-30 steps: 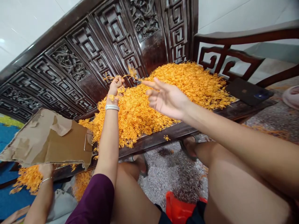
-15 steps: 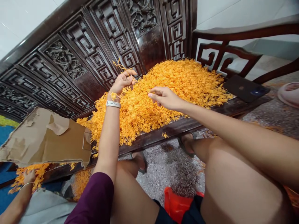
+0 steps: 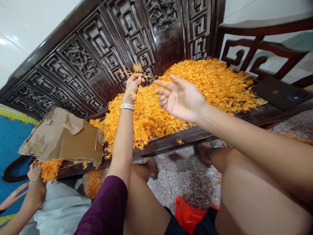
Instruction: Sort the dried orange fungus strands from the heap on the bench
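Observation:
A large heap of small orange plastic pieces (image 3: 151,114) covers the seat of a dark carved wooden bench (image 3: 168,140). Above the heap's left part, my left hand (image 3: 134,84), with a white band at the wrist, pinches a thin branched orange strand (image 3: 125,71). Another orange piece (image 3: 138,67), smeared by motion, is just above those fingers. To the right, my right hand (image 3: 179,98) is over the heap, palm partly turned up, fingers spread, with nothing in it. Its fingertips are near the strand's right end.
Torn cardboard (image 3: 66,137) lies on the bench's left end. Beyond it, another person's hands (image 3: 35,173) are at more orange pieces. A dark phone (image 3: 281,93) rests at the right end. Something red (image 3: 188,213) is below, between my legs.
My right hand has opened, its fingers spreading and the palm turning up. A blurred orange piece now shows above my left hand. The view has shifted, and more of the other person's arms is visible.

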### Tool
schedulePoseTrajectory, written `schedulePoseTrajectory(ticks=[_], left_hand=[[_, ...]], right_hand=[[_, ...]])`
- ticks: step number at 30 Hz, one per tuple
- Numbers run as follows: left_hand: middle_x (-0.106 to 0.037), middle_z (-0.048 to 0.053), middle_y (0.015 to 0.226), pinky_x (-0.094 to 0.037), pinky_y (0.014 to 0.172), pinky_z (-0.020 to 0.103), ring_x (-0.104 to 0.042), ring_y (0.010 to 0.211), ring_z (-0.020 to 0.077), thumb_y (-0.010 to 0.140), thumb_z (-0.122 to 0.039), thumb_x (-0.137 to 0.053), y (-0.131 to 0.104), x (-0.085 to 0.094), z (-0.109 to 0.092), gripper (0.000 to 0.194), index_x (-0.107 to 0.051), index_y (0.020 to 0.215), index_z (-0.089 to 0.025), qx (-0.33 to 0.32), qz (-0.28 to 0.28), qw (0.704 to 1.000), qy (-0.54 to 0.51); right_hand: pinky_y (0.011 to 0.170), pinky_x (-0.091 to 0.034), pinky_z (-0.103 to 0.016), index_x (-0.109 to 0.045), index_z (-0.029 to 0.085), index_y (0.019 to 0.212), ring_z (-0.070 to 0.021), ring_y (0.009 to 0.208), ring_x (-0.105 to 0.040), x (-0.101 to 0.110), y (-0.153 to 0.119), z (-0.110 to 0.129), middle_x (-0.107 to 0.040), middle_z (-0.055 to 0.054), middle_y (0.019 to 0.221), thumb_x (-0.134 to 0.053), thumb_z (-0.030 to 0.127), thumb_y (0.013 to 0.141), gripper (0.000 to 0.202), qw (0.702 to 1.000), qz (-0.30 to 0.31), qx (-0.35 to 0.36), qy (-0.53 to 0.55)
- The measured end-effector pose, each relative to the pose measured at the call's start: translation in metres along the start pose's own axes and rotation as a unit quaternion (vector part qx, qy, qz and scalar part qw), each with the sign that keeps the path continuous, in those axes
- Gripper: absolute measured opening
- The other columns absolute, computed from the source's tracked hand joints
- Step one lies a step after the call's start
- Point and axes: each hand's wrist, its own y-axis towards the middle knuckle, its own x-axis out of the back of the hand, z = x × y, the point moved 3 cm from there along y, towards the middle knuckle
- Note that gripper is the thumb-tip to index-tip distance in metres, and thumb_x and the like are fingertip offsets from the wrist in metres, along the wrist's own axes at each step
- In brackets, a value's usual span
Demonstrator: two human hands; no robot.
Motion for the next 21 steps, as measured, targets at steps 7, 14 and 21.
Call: schedulePoseTrajectory(ticks=[7,14,21], left_hand=[[-0.065,0.001,0.072,-0.037,0.047,0.022,-0.047,0.048,0.0074,0.092,-0.021,-0.074,-0.020,-0.033,-0.031,0.008,-0.067,0.096,-0.019,-0.026,0.138,0.990,0.028],[-0.065,0.002,0.074,-0.043,0.052,0.023,-0.059,0.056,0.0112,0.088,-0.025,-0.081,-0.044,-0.074,-0.043,0.020,-0.068,0.100,-0.018,-0.012,0.229,0.972,0.051],[-0.068,0.005,0.081,-0.044,0.054,0.023,-0.058,0.059,0.0111,0.094,-0.048,-0.073,-0.059,-0.081,-0.055,0.032,-0.064,0.105,-0.020,-0.025,0.234,0.958,0.166]], right_hand=[[0.054,-0.042,-0.030,-0.055,0.022,0.093,-0.0131,0.059,-0.048,0.052,0.027,-0.029,-0.060,-0.004,0.082,-0.074,0.036,0.088,0.024,0.970,-0.220,-0.003,-0.107],[0.064,-0.047,-0.036,-0.057,0.023,0.102,-0.0201,0.074,-0.055,0.042,0.031,-0.030,-0.059,-0.007,0.093,-0.063,0.064,0.095,0.041,0.944,-0.121,0.071,-0.297],[0.090,-0.045,-0.044,-0.058,0.019,0.075,-0.0268,0.098,-0.054,0.046,0.031,-0.024,-0.057,-0.011,0.100,-0.064,0.073,0.089,0.057,0.833,-0.129,0.192,-0.503]])
